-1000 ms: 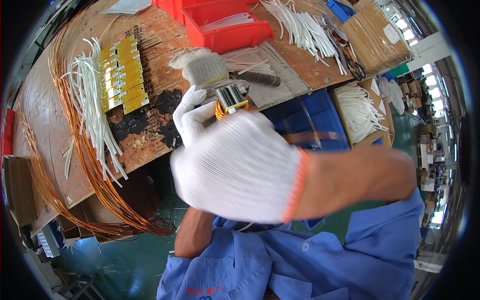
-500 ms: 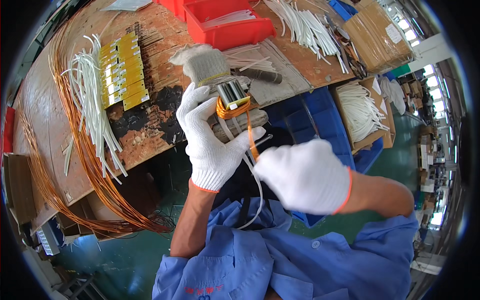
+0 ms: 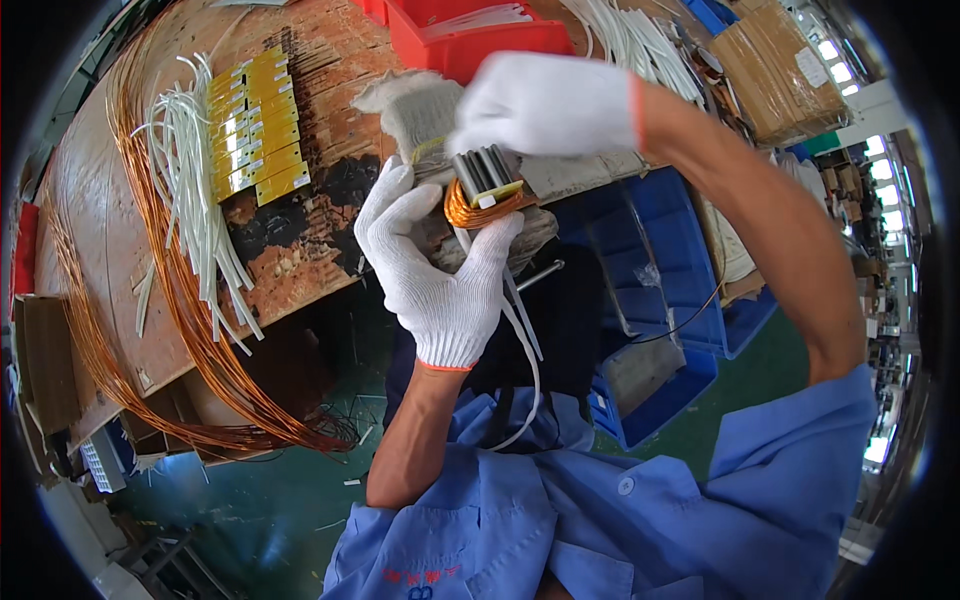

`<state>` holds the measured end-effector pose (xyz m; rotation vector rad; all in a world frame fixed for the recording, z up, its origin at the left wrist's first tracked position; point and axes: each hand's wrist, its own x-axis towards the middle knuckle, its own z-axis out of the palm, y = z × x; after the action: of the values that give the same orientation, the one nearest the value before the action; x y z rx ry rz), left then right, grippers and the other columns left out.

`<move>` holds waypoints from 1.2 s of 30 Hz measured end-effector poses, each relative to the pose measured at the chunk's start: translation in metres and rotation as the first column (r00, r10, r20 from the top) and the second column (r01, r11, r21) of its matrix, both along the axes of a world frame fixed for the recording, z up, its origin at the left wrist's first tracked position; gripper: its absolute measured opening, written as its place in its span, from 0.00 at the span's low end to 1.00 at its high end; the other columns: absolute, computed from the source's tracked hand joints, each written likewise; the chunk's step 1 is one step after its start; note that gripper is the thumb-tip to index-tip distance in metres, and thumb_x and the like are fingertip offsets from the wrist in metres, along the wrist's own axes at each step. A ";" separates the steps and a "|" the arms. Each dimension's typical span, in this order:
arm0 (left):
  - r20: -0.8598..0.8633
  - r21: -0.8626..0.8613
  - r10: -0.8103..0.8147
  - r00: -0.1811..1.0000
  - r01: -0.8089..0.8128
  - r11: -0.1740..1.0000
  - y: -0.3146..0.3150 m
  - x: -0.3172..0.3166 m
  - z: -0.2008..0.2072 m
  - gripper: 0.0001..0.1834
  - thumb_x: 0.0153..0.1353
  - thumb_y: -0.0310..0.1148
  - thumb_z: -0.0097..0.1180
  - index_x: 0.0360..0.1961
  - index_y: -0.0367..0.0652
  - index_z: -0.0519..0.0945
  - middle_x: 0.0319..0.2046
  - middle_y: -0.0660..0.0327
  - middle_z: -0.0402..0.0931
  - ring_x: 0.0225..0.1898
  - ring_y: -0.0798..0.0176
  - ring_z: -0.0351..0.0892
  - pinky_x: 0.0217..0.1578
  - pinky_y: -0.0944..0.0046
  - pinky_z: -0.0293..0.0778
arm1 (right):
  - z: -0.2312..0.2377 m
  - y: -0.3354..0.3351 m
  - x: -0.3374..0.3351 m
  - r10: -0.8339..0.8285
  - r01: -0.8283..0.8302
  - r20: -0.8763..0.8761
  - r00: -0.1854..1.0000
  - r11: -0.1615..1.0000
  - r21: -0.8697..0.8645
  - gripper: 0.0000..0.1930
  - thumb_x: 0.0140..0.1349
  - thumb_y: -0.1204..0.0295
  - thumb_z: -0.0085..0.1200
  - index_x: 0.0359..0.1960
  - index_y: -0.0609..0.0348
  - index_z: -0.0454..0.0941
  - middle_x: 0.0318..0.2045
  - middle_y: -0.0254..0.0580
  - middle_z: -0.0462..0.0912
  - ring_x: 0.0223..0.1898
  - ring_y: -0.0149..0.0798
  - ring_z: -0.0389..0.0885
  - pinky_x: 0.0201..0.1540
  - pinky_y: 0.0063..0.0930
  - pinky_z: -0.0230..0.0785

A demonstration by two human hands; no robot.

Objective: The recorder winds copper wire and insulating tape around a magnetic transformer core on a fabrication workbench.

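My left hand (image 3: 440,280), in a white knit glove, is closed round a coil of orange copper wire (image 3: 475,208), its thumb pressing the near side. Dark grey cylindrical bars (image 3: 482,170) stand up out of the coil's middle, beside a yellow end plate. White sleeving (image 3: 525,345) hangs from below the coil toward my lap. My right hand (image 3: 545,108), also gloved and blurred by motion, is curled just beyond the bars. Its fingertips are smeared, and what they hold is hidden. A grey cloth wrap (image 3: 418,112) lies behind the coil.
On the worn bench, white sleeves (image 3: 190,190), yellow plates (image 3: 262,130) and long copper wires (image 3: 190,345) lie at left. A red bin (image 3: 470,45) stands at the back. Blue crates (image 3: 655,270) sit below the bench edge at right, with a cardboard box (image 3: 780,75) farther back.
My right hand has swung from the near right of the coil up to its far side. The copper strand seen stretched to that hand no longer shows. My left hand keeps its hold.
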<state>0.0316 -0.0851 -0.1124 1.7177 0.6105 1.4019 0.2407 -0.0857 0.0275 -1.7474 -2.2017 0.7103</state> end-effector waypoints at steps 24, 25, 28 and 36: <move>-0.061 -0.067 -0.193 0.979 0.189 0.980 0.023 -0.014 0.020 0.27 0.46 0.34 0.91 0.45 0.35 0.91 0.56 0.48 0.90 0.65 0.48 0.87 0.62 0.53 0.84 | -0.041 -0.179 -0.142 -0.387 0.319 0.079 0.919 0.846 0.428 0.05 0.64 0.73 0.66 0.34 0.59 0.83 0.19 0.38 0.72 0.18 0.42 0.79 0.21 0.38 0.70; -0.026 -0.068 -0.192 0.981 0.190 0.979 0.022 -0.013 0.018 0.26 0.48 0.33 0.90 0.46 0.35 0.91 0.57 0.47 0.90 0.67 0.47 0.86 0.64 0.52 0.82 | -0.040 -0.181 -0.145 -0.395 0.307 0.115 0.911 0.839 0.449 0.07 0.62 0.71 0.66 0.30 0.57 0.80 0.17 0.36 0.72 0.16 0.41 0.80 0.19 0.37 0.69; -0.037 0.082 -0.243 0.969 0.246 0.966 0.023 -0.017 0.009 0.25 0.54 0.30 0.87 0.51 0.34 0.89 0.58 0.46 0.88 0.71 0.42 0.81 0.70 0.47 0.77 | -0.021 -0.181 -0.160 -0.366 0.219 0.340 0.867 0.890 0.400 0.09 0.64 0.69 0.64 0.29 0.55 0.78 0.17 0.34 0.71 0.17 0.38 0.80 0.19 0.36 0.68; -0.035 0.072 -0.133 0.990 0.136 0.988 0.000 -0.010 0.003 0.31 0.56 0.32 0.85 0.59 0.34 0.86 0.67 0.47 0.83 0.77 0.41 0.74 0.76 0.43 0.69 | 0.031 -0.092 -0.196 -0.232 0.127 0.406 0.884 0.955 0.270 0.13 0.58 0.67 0.67 0.41 0.60 0.95 0.32 0.50 0.92 0.34 0.49 0.93 0.36 0.50 0.85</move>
<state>0.0221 -0.0854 -0.1094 1.8065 0.4546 1.3206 0.0449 -0.1780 0.0589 -2.0988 -2.2214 0.0021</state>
